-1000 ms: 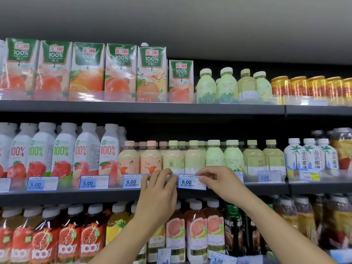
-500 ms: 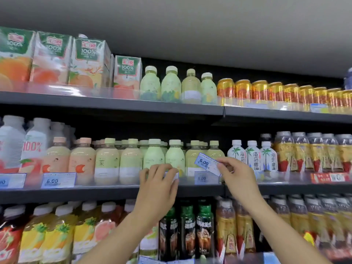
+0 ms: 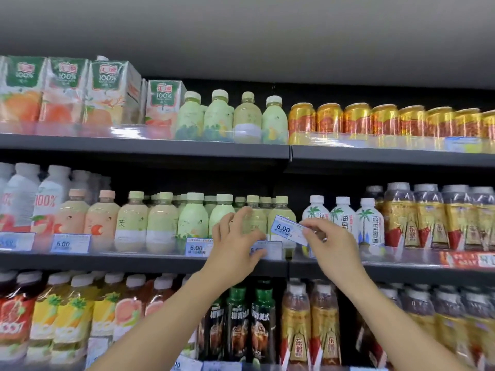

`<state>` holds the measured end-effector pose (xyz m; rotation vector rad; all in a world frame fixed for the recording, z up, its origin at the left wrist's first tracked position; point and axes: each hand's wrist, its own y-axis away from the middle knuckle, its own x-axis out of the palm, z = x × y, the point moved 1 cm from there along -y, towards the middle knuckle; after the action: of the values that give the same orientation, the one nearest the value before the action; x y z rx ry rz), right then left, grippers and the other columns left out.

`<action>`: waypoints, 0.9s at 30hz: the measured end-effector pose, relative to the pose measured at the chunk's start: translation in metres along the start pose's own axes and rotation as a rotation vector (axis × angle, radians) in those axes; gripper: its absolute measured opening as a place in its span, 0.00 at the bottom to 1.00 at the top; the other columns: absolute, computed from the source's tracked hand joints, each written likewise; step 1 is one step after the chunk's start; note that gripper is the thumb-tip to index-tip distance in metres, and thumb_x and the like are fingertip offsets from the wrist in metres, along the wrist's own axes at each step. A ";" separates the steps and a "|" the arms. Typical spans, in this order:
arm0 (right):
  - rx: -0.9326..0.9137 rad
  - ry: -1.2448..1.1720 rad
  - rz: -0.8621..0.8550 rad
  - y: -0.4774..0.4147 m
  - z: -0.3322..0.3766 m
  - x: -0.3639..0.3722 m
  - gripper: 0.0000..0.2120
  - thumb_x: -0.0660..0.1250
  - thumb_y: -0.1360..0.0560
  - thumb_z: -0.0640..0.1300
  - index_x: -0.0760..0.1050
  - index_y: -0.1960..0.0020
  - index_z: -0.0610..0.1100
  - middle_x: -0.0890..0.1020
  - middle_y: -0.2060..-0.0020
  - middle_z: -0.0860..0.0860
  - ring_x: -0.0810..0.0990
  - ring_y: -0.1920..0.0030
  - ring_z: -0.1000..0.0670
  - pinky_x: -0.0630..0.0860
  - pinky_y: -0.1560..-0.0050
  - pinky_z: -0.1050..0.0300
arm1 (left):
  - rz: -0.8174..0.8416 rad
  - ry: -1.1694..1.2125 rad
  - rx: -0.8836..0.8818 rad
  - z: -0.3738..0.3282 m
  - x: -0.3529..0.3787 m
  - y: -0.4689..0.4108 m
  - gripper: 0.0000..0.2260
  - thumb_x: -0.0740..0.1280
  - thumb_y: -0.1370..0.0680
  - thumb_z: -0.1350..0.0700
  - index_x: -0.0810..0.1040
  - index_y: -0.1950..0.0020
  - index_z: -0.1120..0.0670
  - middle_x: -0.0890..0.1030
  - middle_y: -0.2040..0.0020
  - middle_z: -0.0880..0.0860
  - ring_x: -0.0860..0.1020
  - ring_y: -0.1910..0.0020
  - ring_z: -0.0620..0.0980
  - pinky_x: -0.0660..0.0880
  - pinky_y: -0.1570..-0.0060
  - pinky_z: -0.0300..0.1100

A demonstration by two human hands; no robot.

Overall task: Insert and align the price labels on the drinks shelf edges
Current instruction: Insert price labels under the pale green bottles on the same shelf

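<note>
My right hand (image 3: pixel 330 243) pinches a blue-and-white "6.00" price label (image 3: pixel 288 230), tilted and held in the air in front of the pale green bottles, above the middle shelf edge (image 3: pixel 150 259). My left hand (image 3: pixel 235 246) is spread with fingers apart against the clear rail, its thumb on another label (image 3: pixel 269 249) seated there. More seated labels read "6.00": one (image 3: pixel 197 247) just left of my left hand and one (image 3: pixel 69 243) further left.
Pale green and peach bottles (image 3: pixel 163 223) fill the middle shelf, coconut-drink bottles (image 3: pixel 368 223) to the right. Juice cartons (image 3: pixel 107 89) and gold cans (image 3: pixel 356 120) stand on the top shelf. Dark tea bottles (image 3: pixel 261 325) stand below. A red label (image 3: pixel 468 259) sits at far right.
The view has shifted right along the shelf. My right hand lifted the "6.00" label off the rail and now holds it tilted in the air; my left hand moved right along the rail.
</note>
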<state>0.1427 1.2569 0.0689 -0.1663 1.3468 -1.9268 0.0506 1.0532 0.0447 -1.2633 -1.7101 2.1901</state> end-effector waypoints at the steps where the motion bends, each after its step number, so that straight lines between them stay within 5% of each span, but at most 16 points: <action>1: -0.006 -0.003 0.009 0.000 0.000 0.000 0.08 0.65 0.21 0.43 0.81 0.46 0.50 0.81 0.54 0.62 0.75 0.53 0.66 0.68 0.58 0.78 | 0.015 -0.001 -0.004 0.000 0.000 -0.002 0.10 0.70 0.23 0.43 0.79 0.43 0.42 0.52 0.20 0.52 0.50 0.25 0.61 0.49 0.28 0.58; 9: -0.024 -0.024 -0.010 -0.008 -0.002 0.006 0.08 0.65 0.21 0.43 0.81 0.46 0.50 0.80 0.59 0.63 0.76 0.56 0.62 0.70 0.59 0.74 | 0.050 0.116 -0.080 -0.005 -0.001 -0.013 0.03 0.70 0.22 0.50 0.83 0.50 0.46 0.51 0.19 0.47 0.47 0.25 0.52 0.47 0.30 0.55; 13: -0.029 -0.058 -0.045 -0.011 0.001 0.010 0.08 0.65 0.21 0.42 0.81 0.47 0.51 0.80 0.60 0.63 0.76 0.55 0.61 0.70 0.61 0.73 | -0.148 0.161 -0.085 -0.004 0.000 -0.009 0.03 0.71 0.23 0.57 0.82 0.56 0.50 0.65 0.25 0.50 0.59 0.31 0.57 0.56 0.37 0.52; 16: -0.043 -0.079 -0.053 -0.011 0.003 0.013 0.09 0.65 0.21 0.41 0.81 0.49 0.54 0.80 0.59 0.63 0.76 0.56 0.60 0.70 0.62 0.73 | -0.305 0.101 0.032 -0.003 -0.008 0.007 0.02 0.65 0.20 0.59 0.75 0.51 0.53 0.72 0.32 0.52 0.66 0.36 0.57 0.63 0.40 0.51; 20: -0.055 -0.119 -0.052 -0.009 0.006 0.020 0.11 0.66 0.22 0.41 0.78 0.52 0.58 0.80 0.61 0.62 0.77 0.57 0.60 0.71 0.61 0.72 | -0.158 -0.093 0.266 -0.004 0.003 0.044 0.02 0.61 0.20 0.62 0.72 0.50 0.56 0.73 0.32 0.54 0.70 0.34 0.59 0.65 0.35 0.53; 27: -0.014 -0.149 0.010 -0.008 0.005 0.034 0.07 0.65 0.21 0.41 0.80 0.49 0.51 0.83 0.64 0.55 0.81 0.62 0.61 0.73 0.61 0.69 | -0.122 -0.197 0.235 -0.004 0.021 0.056 0.07 0.57 0.23 0.60 0.73 0.49 0.55 0.74 0.30 0.56 0.70 0.31 0.59 0.64 0.32 0.55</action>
<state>0.1180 1.2322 0.0674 -0.3037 1.2600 -1.8581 0.0618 1.0462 -0.0135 -0.8912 -1.4878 2.4225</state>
